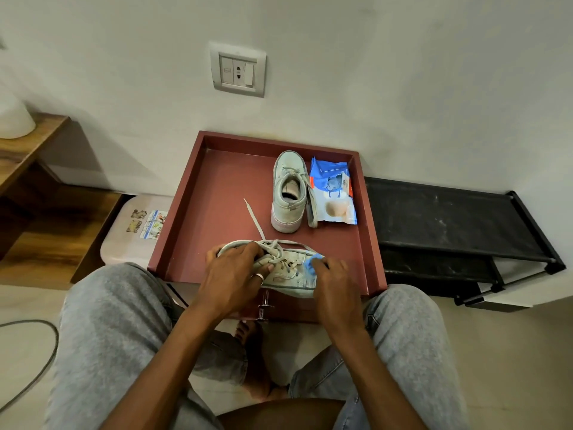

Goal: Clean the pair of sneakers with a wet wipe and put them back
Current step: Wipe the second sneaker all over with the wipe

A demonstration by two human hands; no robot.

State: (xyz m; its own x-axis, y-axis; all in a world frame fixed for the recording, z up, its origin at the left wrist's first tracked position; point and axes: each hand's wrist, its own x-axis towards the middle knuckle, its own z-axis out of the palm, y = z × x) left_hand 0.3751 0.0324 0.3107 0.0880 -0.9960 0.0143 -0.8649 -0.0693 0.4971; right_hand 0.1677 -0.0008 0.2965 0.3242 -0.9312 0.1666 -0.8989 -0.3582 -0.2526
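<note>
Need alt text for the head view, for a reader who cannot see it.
A seated person's left hand steadies a pale sneaker on a red tray while the right hand presses a blue wipe against it. The second sneaker and a wipes packet sit behind.

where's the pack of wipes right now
In the head view, the wipes pack lies at the tray's far right, beside the upright sneaker.

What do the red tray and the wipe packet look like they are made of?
Red tray: rigid, matte painted wood or board, judging by its flat base and square raised walls; unsure which. Wipe packet: thin glossy plastic film, crinkled and catching light.
</note>
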